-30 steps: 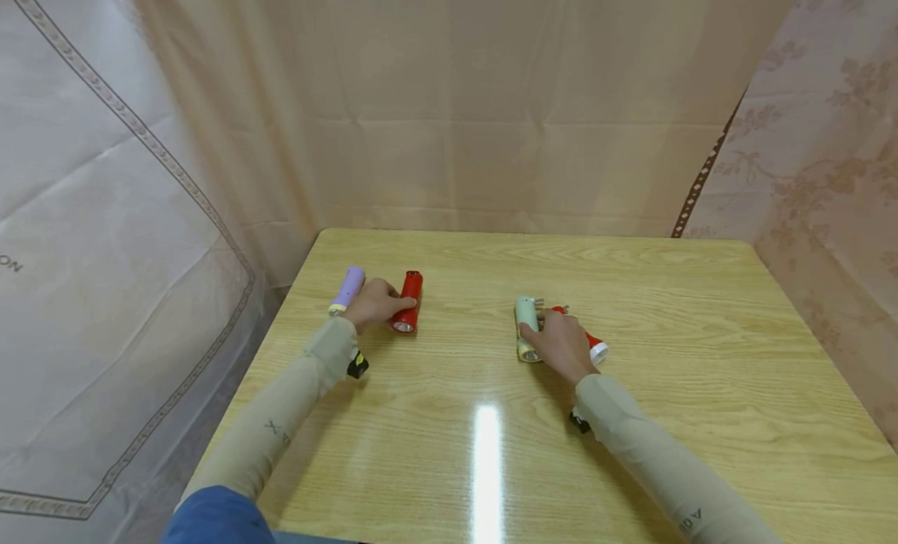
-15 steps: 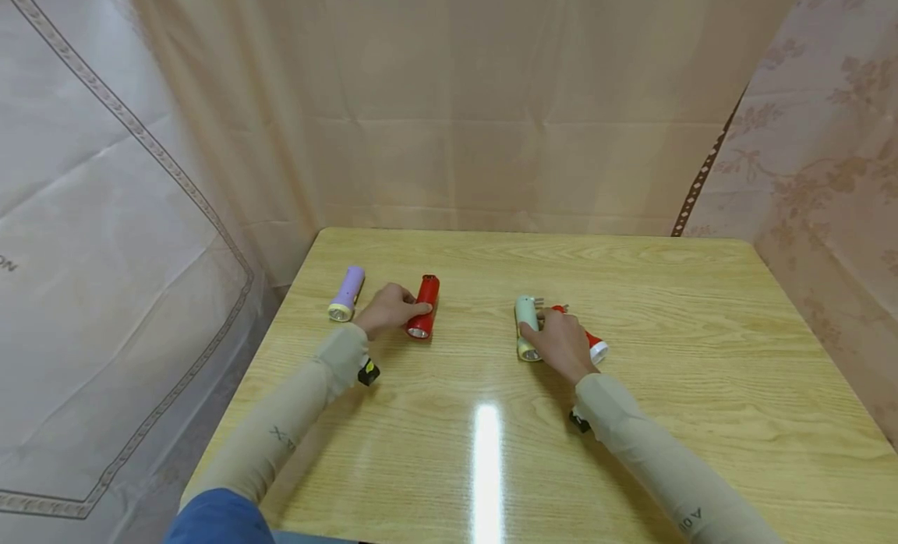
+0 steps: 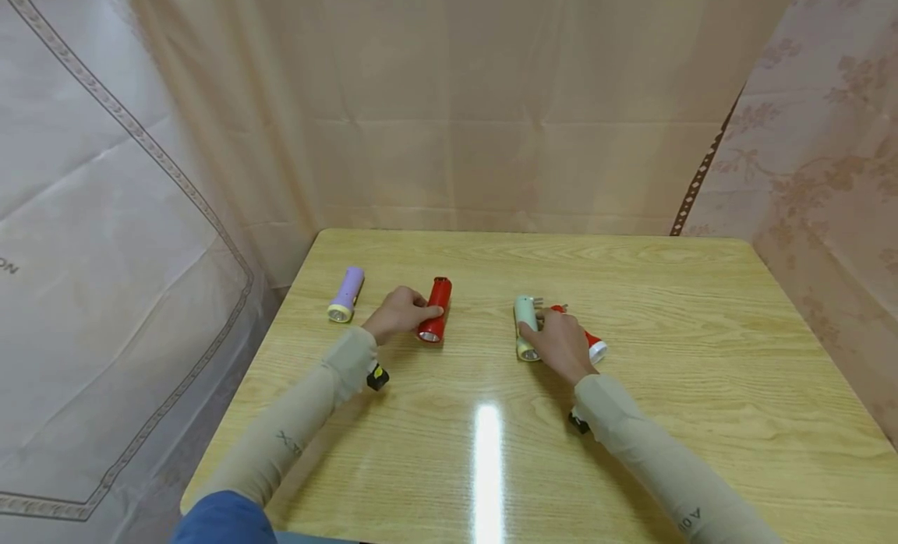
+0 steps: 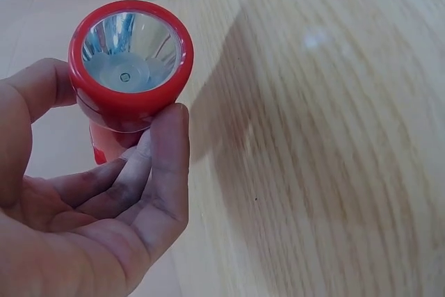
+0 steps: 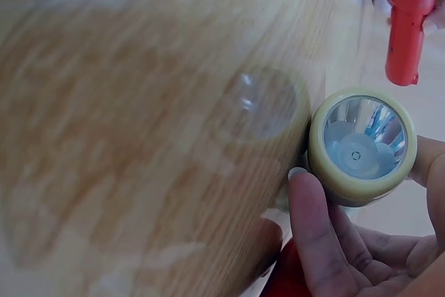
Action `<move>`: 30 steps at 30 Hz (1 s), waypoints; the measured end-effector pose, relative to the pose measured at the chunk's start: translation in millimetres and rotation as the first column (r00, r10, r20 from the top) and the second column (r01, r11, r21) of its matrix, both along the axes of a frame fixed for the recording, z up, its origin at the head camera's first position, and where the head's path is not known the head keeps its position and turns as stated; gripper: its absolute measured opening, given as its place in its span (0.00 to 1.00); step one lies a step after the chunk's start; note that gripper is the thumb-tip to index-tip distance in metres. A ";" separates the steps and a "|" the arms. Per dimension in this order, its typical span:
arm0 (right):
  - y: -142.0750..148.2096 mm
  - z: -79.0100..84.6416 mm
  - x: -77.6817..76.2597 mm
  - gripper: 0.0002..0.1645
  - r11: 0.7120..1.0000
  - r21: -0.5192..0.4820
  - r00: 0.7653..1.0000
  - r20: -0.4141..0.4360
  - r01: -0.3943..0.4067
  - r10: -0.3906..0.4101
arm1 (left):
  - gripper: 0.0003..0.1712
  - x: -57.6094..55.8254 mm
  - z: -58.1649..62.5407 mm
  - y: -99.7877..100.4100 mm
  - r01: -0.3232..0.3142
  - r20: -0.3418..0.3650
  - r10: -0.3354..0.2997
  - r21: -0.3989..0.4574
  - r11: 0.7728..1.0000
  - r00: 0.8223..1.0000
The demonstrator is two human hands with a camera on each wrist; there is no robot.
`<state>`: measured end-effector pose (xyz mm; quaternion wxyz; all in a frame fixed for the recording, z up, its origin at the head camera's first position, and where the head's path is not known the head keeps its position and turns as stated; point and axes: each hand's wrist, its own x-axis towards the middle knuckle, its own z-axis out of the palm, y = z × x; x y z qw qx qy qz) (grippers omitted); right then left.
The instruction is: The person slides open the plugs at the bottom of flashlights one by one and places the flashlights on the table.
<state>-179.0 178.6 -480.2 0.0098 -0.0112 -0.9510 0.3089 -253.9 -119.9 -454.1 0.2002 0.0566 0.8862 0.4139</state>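
My left hand [image 3: 401,312] grips a red flashlight [image 3: 438,301] between thumb and fingers, its lens end toward me. In the left wrist view its red rim and silver reflector [image 4: 132,50] show close up, with the fingers curled round the body. Over on the right, my right hand [image 3: 559,343] holds a mint green flashlight [image 3: 525,316] with a cream head [image 5: 363,145], which lies at the table surface. A red flashlight with a white head [image 3: 597,351] lies partly hidden behind and under the right hand.
A purple flashlight [image 3: 348,292] with a cream head lies at the left of the wooden table [image 3: 673,310]. Beige cloth [image 3: 491,123] hangs behind the table's far edge, and patterned cloth [image 3: 835,185] hangs on the right.
My left hand has moved to the right and slightly nearer with the red flashlight, away from the purple one, which now shows fully. The right hand has stayed on the mint green flashlight.
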 end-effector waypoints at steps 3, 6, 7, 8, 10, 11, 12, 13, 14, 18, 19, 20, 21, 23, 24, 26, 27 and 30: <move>-0.6 0.6 1.0 0.31 1.000 0.000 1.000 -0.010 -0.005 0.005 | 0.21 0.9 -2.6 1.2 -0.002 -0.006 0.002 0.008 1.000 1.000; -1.5 0.9 2.0 0.32 1.000 0.000 1.000 -0.017 -0.004 0.004 | 0.21 2.0 -4.5 2.4 0.004 -0.007 -0.004 0.013 1.000 1.000; -1.8 1.0 2.2 0.32 1.000 0.001 1.000 -0.020 -0.001 0.001 | 0.21 2.5 -4.6 2.8 0.005 -0.006 -0.005 0.017 1.000 1.000; -2.0 1.0 2.3 0.32 1.000 0.004 1.000 -0.021 0.003 -0.002 | 0.21 2.8 -4.8 3.2 0.007 -0.004 -0.007 0.021 1.000 1.000; -2.6 1.2 2.7 0.32 1.000 0.012 1.000 -0.025 0.011 -0.011 | 0.21 3.9 -4.3 4.2 0.010 -0.002 -0.010 0.029 1.000 1.000; -3.0 1.5 3.2 0.32 1.000 0.016 1.000 -0.028 0.014 -0.013 | 0.21 4.3 -3.9 4.6 0.009 0.002 -0.009 0.035 0.999 1.000; -3.4 1.6 3.6 0.32 1.000 0.019 0.999 -0.031 0.016 -0.016 | 0.21 4.7 -3.6 4.9 0.010 0.003 -0.010 0.036 0.999 1.000; -3.9 1.7 4.1 0.32 1.000 0.021 0.999 -0.035 0.018 -0.017 | 0.21 5.1 -3.2 5.3 0.010 0.006 -0.010 0.037 0.999 1.000; -4.4 1.9 4.6 0.32 1.000 0.022 0.999 -0.039 0.018 -0.017 | 0.21 5.5 -2.8 5.7 0.010 0.006 -0.010 0.037 0.999 1.000; -5.2 2.6 6.2 0.33 1.000 0.016 0.998 -0.064 0.017 -0.016 | 0.21 6.8 -1.7 7.7 0.011 0.011 -0.012 0.030 0.999 1.000; -5.1 2.9 6.5 0.33 1.000 0.016 0.997 -0.071 0.017 -0.016 | 0.21 7.1 -1.5 8.2 0.011 0.011 -0.011 0.028 1.000 1.000; -4.7 3.1 6.7 0.33 1.000 0.018 0.997 -0.077 0.015 -0.014 | 0.22 7.4 -1.5 8.7 0.011 0.012 -0.012 0.028 1.000 1.000; -4.4 3.5 7.0 0.33 1.000 0.024 0.996 -0.088 0.016 -0.013 | 0.22 7.8 -1.5 9.1 0.011 0.013 -0.012 0.028 1.000 1.000; -3.8 4.2 7.7 0.32 0.999 0.036 0.994 -0.108 0.014 -0.011 | 0.23 8.4 -1.7 10.1 0.012 0.012 -0.012 0.029 1.000 1.000; -3.6 4.5 8.0 0.33 0.999 0.041 0.993 -0.118 0.014 -0.009 | 0.23 8.8 -2.0 10.7 0.013 0.011 -0.013 0.031 0.999 1.000; -3.3 4.5 8.2 0.33 0.999 0.051 0.990 -0.141 0.016 -0.009 | 0.23 9.5 -2.4 11.8 0.014 0.006 -0.014 0.032 0.999 1.000; -3.5 4.4 8.2 0.33 0.998 0.054 0.988 -0.153 0.020 -0.012 | 0.23 9.9 -2.7 12.4 0.016 0.001 -0.016 0.032 0.999 1.000; -3.9 3.5 7.9 0.33 0.998 0.051 0.984 -0.179 0.028 -0.018 | 0.22 11.1 -3.3 14.2 0.027 -0.010 -0.027 0.031 0.999 1.000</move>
